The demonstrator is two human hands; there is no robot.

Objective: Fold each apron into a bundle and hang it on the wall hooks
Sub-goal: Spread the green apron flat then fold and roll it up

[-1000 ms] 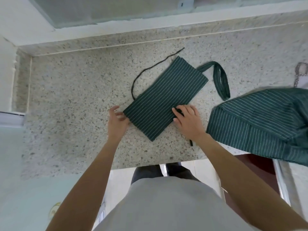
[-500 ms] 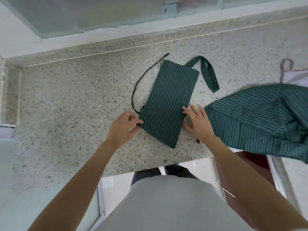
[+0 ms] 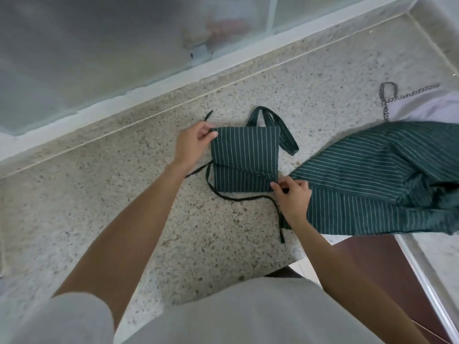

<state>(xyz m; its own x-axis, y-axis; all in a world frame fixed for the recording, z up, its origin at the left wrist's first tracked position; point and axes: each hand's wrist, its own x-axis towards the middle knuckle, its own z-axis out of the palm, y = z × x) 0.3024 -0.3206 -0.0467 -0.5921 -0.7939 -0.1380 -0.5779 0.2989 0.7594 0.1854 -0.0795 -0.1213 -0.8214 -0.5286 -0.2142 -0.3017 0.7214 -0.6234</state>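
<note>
on the speckled surface (image 3: 124, 194) the folded striped apron (image 3: 244, 157) lies soft and floppy, left hand (image 3: 192, 142) pinching its far left corner, right hand (image 3: 293, 194) pinching the near right edge, best gripped across layers so folds hold.

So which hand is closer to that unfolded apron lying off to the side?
The right hand: it pinches the folded apron's near corner, beside the unfolded apron. The left hand holds the far opposite corner.

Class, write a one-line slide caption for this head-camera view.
Both hands, left hand and right hand, grip opposite corners of a folded green striped apron on a speckled stone counter.
</note>
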